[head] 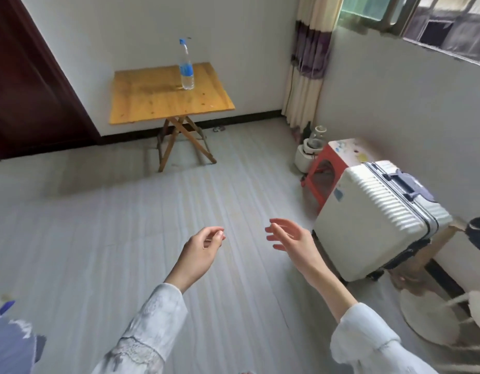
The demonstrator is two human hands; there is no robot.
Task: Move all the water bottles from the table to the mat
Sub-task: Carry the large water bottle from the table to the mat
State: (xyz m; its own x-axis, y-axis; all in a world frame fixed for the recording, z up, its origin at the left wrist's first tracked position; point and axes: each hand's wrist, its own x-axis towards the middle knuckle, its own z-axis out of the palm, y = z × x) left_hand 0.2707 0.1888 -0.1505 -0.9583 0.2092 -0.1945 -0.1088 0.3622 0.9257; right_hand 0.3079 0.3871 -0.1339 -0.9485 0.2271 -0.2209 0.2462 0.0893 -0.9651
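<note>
Clear water bottle (pixel 187 66) with blue cap and blue label on honey-yellow wooden table (pixel 163 103); dark maroon door (pixel 26 76) at 10 o'clock; cream curtain (pixel 309 63) with purple bands at 1 o'clock; ribbed white suitcase (pixel 373 220) and red stool (pixel 325 174) at 3 o'clock; white lace-patterned sleeves (pixel 152 327) at 6 o'clock.

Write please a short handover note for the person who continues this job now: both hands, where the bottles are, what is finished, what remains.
Left hand: holds nothing, fingers loosely curled, raised over the floor.
Right hand: holds nothing, fingers relaxed and spread.
Water bottle: one, upright on the wooden folding table by the far wall, blue cap on.
Mat: not clearly in view; a blurred blue patch sits at the lower left edge, cannot tell what it is.
Done: cannot tell from this view.
Left: walk to the table, take this bottle, bring it to the mat.
</note>
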